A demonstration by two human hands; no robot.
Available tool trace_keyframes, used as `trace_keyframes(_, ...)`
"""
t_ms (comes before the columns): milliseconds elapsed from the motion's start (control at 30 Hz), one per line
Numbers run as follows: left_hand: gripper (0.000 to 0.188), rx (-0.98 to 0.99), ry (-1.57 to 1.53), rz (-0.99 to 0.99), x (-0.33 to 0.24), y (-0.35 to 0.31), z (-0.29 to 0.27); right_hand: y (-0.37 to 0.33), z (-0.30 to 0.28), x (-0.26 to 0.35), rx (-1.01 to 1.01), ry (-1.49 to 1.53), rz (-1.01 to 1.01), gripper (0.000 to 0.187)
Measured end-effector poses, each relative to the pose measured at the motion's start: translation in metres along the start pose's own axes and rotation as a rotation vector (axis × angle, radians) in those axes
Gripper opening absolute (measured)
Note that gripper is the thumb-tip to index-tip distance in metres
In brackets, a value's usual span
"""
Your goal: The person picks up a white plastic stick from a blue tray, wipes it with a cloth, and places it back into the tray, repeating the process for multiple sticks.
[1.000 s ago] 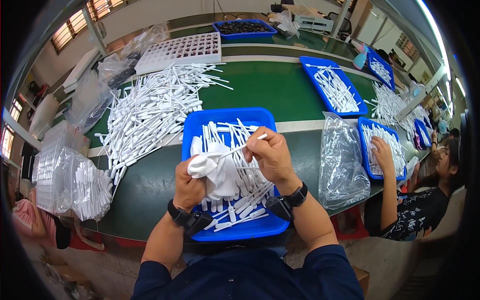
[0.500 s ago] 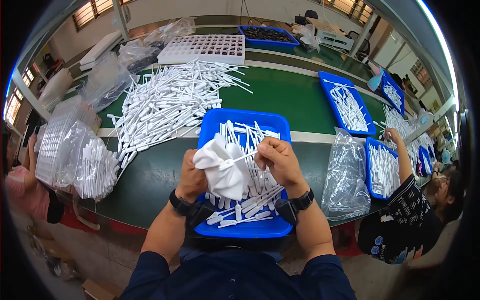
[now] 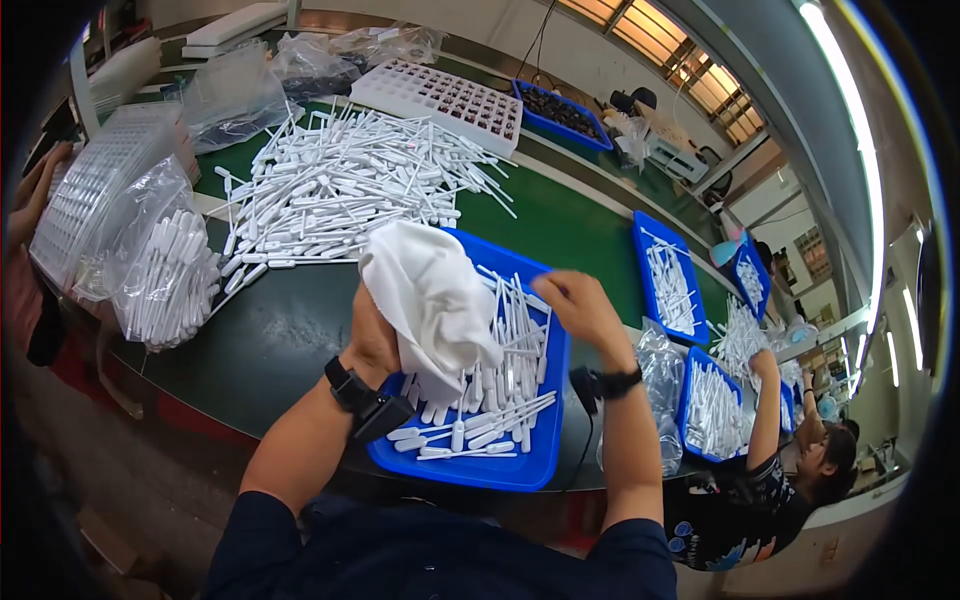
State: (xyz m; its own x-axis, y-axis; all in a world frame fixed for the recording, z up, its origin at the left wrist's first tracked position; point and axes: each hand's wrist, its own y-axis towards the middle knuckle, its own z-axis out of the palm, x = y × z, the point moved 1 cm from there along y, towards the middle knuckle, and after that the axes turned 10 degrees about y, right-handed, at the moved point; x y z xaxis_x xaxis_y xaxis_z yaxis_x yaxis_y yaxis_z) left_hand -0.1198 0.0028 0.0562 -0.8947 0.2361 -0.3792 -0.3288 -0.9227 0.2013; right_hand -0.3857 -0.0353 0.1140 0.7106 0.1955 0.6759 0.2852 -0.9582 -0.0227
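Note:
My left hand point(image 3: 372, 335) is wrapped round a bunched white cloth point(image 3: 425, 295) over the near blue tray point(image 3: 530, 470). The cloth hides most of the fingers, and whether a dropper is inside it cannot be seen. To its right, above the tray's right edge, my right hand point(image 3: 585, 310) is raised and curled closed; anything between its fingers is hidden. White plastic droppers point(image 3: 500, 425) with thin stems lie in the tray below both hands. Beyond the tray spreads a large loose heap of the same droppers point(image 3: 350, 190).
At left stand a bagged bundle of droppers point(image 3: 175, 275) and stacked clear trays point(image 3: 105, 195). A white rack point(image 3: 440, 100) sits behind the heap. Other blue trays point(image 3: 667, 280) and a plastic bag point(image 3: 655, 390) are at right, where a co-worker's arm point(image 3: 766, 410) reaches in.
My right hand has come off the dropper stem it pinched at the cloth and moved right. The cloth now drapes more fully over my left hand. The whole view has tilted.

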Motion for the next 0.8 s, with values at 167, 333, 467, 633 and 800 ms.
trace_keyframes(167, 0.049, -0.037, 0.079, -0.099, 0.011, 0.001, -0.009, 0.131, 0.042, 0.004, -0.044, -0.18, -0.432, 0.024)
trace_keyframes(333, 0.045, -0.051, 0.084, -0.176, 0.014, 0.0, -0.014, 0.198, 0.073, 0.001, 0.089, -0.297, -0.609, 0.018)
trace_keyframes(467, 0.044, -0.013, 0.1, -0.176, 0.01, -0.001, -0.019, 0.189, 0.074, 0.024, 0.246, -0.456, -0.393, 0.019)
trace_keyframes(633, 0.044, -0.039, 0.17, -0.187, 0.012, 0.001, -0.012, 0.129, 0.036, 0.029, 0.079, -0.345, -0.304, 0.022)
trace_keyframes(800, 0.042, -0.077, 0.241, -0.213, 0.011, -0.003, -0.01, 0.044, 0.03, 0.022, -0.112, 0.053, -0.154, 0.019)
